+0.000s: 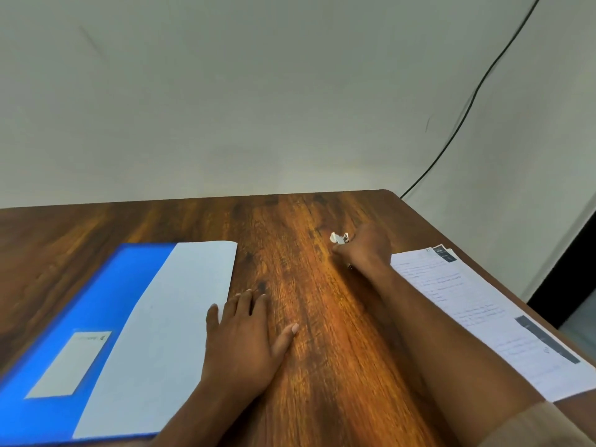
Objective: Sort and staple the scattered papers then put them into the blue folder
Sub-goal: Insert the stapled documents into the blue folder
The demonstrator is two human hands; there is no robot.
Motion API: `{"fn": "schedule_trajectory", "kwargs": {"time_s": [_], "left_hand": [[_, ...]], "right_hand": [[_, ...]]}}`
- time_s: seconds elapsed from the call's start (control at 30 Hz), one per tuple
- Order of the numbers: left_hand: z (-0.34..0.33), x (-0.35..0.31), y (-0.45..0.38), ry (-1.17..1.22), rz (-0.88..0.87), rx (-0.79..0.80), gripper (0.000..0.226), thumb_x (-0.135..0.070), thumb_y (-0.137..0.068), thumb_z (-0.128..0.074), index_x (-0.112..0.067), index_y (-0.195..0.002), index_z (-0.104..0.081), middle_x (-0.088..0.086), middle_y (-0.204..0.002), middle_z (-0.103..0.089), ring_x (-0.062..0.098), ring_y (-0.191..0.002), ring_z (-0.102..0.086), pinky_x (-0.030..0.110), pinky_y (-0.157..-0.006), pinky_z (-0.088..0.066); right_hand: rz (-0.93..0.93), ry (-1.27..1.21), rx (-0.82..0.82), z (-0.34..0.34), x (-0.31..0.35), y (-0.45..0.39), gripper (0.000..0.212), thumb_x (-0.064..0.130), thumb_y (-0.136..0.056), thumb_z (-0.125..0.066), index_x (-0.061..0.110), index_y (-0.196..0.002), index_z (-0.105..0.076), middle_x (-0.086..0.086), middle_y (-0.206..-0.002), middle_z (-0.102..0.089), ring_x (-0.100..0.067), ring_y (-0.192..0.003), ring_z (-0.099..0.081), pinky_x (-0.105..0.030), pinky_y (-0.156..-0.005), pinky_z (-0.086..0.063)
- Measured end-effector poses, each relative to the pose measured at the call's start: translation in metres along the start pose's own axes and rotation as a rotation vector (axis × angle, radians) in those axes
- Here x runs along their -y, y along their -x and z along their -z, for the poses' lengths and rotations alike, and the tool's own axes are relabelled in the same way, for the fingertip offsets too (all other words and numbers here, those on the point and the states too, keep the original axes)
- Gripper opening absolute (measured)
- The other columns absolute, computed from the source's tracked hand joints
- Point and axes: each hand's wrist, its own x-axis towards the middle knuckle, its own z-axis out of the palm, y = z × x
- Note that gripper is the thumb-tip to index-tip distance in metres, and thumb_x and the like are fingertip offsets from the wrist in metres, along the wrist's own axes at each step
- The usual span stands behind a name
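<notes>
Getting the stapler

The right hand [364, 250] grips the stapler [338, 238] near the table's [306, 350] far edge. The left hand [245, 337] lies flat. Next, staple the papers [477, 308].

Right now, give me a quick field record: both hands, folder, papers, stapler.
left hand: flat, fingers straight, resting on the table at the right edge of the white sheet
right hand: fingers curled round a small white stapler, far centre-right
blue folder: lying flat at left, pale label on it
white sheet: lying on the folder's right part
printed papers: stacked at the table's right edge, beside the right forearm
table: brown wood
</notes>
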Motion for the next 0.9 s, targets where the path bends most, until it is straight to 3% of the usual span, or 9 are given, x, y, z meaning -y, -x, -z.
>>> {"fn": "schedule_trajectory", "kwargs": {"time_s": [0.17,0.3,0.4,0.47,0.57,0.67,0.73,0.9], "left_hand": [[0.000,-0.001,-0.002,-0.003,0.007,0.009,0.095,-0.087,-0.084,-0.001,-0.035,-0.159,-0.031,-0.006,-0.170,-0.028,0.020,-0.158,-0.023,0.057,-0.129,-0.012],[0.003,-0.002,-0.002,-0.005,0.002,0.015,0.100,-0.087,-0.082,0.005,-0.034,-0.159,-0.030,-0.005,-0.170,-0.028,0.021,-0.158,-0.023,0.058,-0.129,-0.012],[0.006,-0.004,-0.001,0.004,-0.004,0.012,0.090,-0.084,-0.089,-0.007,-0.033,-0.158,-0.033,-0.005,-0.168,-0.032,0.021,-0.156,-0.027,0.057,-0.129,-0.011],[0.010,-0.011,-0.001,0.014,-0.034,-0.016,0.082,-0.080,-0.093,-0.017,-0.032,-0.156,-0.036,-0.005,-0.166,-0.036,0.021,-0.153,-0.032,0.053,-0.128,-0.015],[0.018,-0.033,0.000,0.071,-0.109,-0.027,0.075,-0.079,-0.097,-0.028,-0.032,-0.155,-0.037,-0.006,-0.163,-0.038,0.020,-0.150,-0.033,0.048,-0.126,-0.024],[0.019,-0.066,-0.003,0.245,-0.149,-0.035,0.070,-0.074,-0.095,-0.046,-0.032,-0.150,-0.045,-0.007,-0.152,-0.050,0.016,-0.139,-0.044,0.041,-0.116,-0.039],[0.012,-0.093,-0.009,0.452,-0.129,-0.020,0.069,-0.068,-0.091,-0.062,-0.029,-0.147,-0.050,-0.005,-0.144,-0.056,0.015,-0.131,-0.052,0.036,-0.109,-0.046],[-0.001,-0.155,-0.023,0.880,-0.028,0.086,0.074,-0.050,-0.083,-0.082,-0.022,-0.145,-0.051,-0.006,-0.138,-0.060,0.017,-0.124,-0.060,0.038,-0.102,-0.054]], "right_hand": [[-0.020,0.037,-0.031,-0.011,-0.004,-0.016,0.038,0.044,-0.073,-0.092,0.021,-0.087,-0.065,0.002,-0.087,-0.068,-0.015,-0.076,-0.063,-0.030,-0.061,-0.047],[-0.020,0.039,-0.016,-0.015,-0.011,-0.019,0.037,0.048,-0.073,-0.090,0.020,-0.084,-0.069,0.003,-0.082,-0.070,-0.015,-0.071,-0.065,-0.029,-0.062,-0.051],[0.005,0.020,-0.025,-0.007,-0.019,-0.020,0.037,0.054,-0.074,-0.088,0.020,-0.075,-0.075,0.004,-0.070,-0.070,-0.012,-0.066,-0.067,-0.029,-0.062,-0.055],[0.024,-0.018,-0.018,0.010,-0.030,-0.019,0.037,0.053,-0.078,-0.086,0.018,-0.073,-0.074,0.002,-0.070,-0.069,-0.015,-0.069,-0.067,-0.028,-0.061,-0.048],[-0.012,-0.009,0.014,0.049,-0.057,-0.013,0.033,0.046,-0.086,-0.080,0.014,-0.089,-0.073,0.002,-0.082,-0.068,-0.023,-0.085,-0.070,-0.030,-0.069,-0.043],[-0.136,0.128,-0.028,0.087,-0.092,-0.005,0.047,0.050,-0.084,-0.080,0.012,-0.110,-0.071,-0.005,-0.107,-0.071,-0.032,-0.104,-0.069,-0.034,-0.080,-0.048],[-0.210,0.175,-0.028,0.107,-0.117,0.001,0.062,0.060,-0.073,-0.086,0.016,-0.113,-0.070,-0.008,-0.117,-0.072,-0.034,-0.108,-0.069,-0.038,-0.088,-0.053],[-0.350,0.308,0.028,0.129,-0.155,0.015,0.100,0.095,-0.040,-0.072,0.024,-0.111,-0.065,-0.004,-0.117,-0.071,-0.032,-0.108,-0.067,-0.050,-0.096,-0.053]]}}
